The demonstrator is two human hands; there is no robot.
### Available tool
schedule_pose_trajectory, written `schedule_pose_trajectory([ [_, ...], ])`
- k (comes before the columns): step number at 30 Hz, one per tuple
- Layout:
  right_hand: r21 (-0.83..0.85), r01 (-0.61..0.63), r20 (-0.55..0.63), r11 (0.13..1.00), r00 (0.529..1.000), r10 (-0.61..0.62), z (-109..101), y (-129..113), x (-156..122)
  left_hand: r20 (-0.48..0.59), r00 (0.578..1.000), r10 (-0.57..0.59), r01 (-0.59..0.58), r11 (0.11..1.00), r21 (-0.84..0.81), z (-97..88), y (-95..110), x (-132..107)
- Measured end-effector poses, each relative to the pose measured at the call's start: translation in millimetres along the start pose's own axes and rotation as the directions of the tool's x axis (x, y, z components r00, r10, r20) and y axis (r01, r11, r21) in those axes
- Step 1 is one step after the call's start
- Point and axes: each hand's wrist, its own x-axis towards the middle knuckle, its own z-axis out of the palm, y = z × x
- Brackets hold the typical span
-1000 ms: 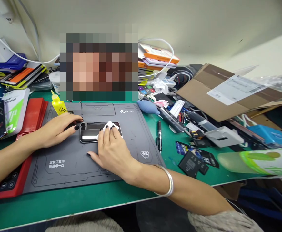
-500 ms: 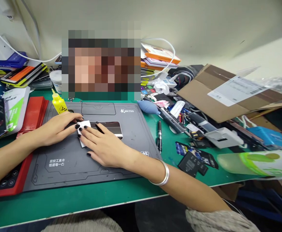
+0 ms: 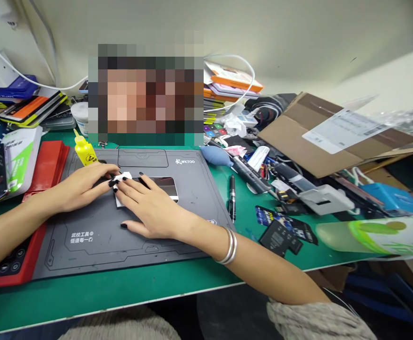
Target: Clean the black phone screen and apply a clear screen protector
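On mat [image 3: 103, 252] | phone [image 3: 167, 186] crosswise | left hand [image 3: 82, 188] curled, hold unclear | right [image 3: 153, 210] flat on wipe [image 3: 126, 175]

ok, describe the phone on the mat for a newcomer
Find the grey mat on the green table. Near its middle, partly under the right hand, lies the phone; its dark, glossy face sets it apart from the white wipe.

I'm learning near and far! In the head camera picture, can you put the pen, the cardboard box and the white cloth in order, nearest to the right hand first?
From the right hand:
1. White cloth: right under its fingertips.
2. Pen: off to the right, on the green tabletop.
3. Cardboard box: farther right, toward the back.
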Motion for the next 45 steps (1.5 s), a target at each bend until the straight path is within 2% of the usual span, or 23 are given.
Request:
schedule_pose_trajectory([
  [4,0.010,0.049,-0.009,0.999,0.999,-0.049,1,-3,0,-0.008,1.000,-0.012,0.012,1.000,-0.010,0.5,-1,1],
  [11,0.002,-0.021,-0.032,1.000,0.999,0.021,1,-3,1,-0.014,1.000,-0.001,0.001,1.000,0.003,2.1,-4,0],
  [18,-0.177,-0.140,-0.021,0.974,0.990,0.139,-3,-17,-2,0.006,1.000,0.012,-0.012,1.000,-0.008,0.7,-2,-1],
  [22,-0.271,-0.144,-0.033,0.952,0.990,0.140,-2,-24,-5,0.014,1.000,-0.005,0.005,1.000,-0.021,-0.6,0,0],
  [37,-0.059,0.065,-0.051,0.996,0.996,-0.068,4,-2,-3,-0.001,1.000,0.000,0.000,1.000,-0.013,1.4,-3,1],
  [41,-0.010,0.067,-0.026,0.998,0.997,-0.067,4,-2,-1,-0.008,1.000,0.004,-0.004,1.000,-0.015,3.0,-5,2],
  [45,-0.025,-0.005,-0.006,1.000,1.000,0.005,2,-6,-1,-0.016,1.000,0.001,-0.002,1.000,-0.005,3.8,-6,1],
])
